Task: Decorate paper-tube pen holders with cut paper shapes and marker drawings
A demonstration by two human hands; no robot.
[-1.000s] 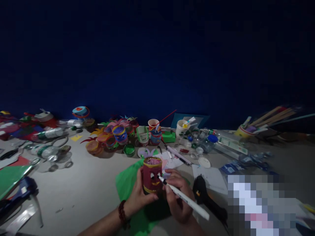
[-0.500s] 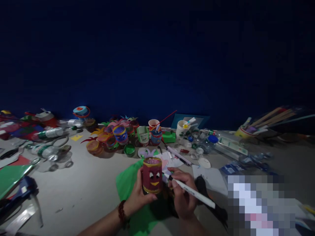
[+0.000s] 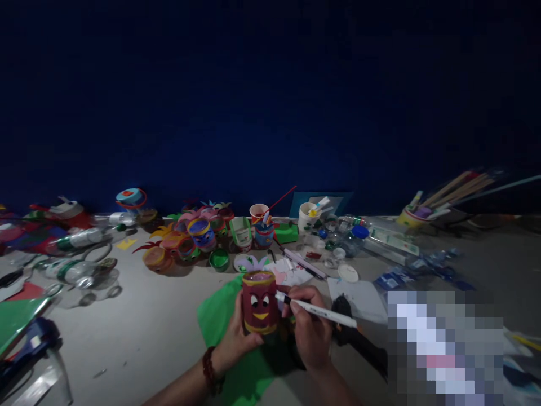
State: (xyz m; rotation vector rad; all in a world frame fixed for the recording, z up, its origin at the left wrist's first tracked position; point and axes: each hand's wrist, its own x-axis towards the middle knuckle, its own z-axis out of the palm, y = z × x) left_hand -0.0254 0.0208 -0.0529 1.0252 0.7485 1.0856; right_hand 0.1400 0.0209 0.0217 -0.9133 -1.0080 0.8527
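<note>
My left hand (image 3: 234, 338), with a beaded bracelet on its wrist, is wrapped round a dark red cup (image 3: 259, 310) with yellow bands, eyes, brows and a yellow beak-like mouth. The cup stands upright in the grip, its face toward me. A white marker (image 3: 325, 313) with a black collar is pinched in my right hand (image 3: 311, 332). The marker's tip points left, close beside the cup's right edge; whether it touches is unclear. Green paper (image 3: 220, 310) lies beneath the left hand and cup.
Behind the hands are an open green paint pot (image 3: 218, 259), several decorated cups (image 3: 202, 234) and a white cup (image 3: 309, 219) holding pens. Plastic bottles (image 3: 78, 270) lie at left. A dark glue gun (image 3: 36, 341) is at lower left. White paper (image 3: 363, 299) lies at right.
The marker has swung to a flatter angle, its rear end higher and its tip nearer the cup's right edge. The view has shifted slightly. Both hands keep their hold.
</note>
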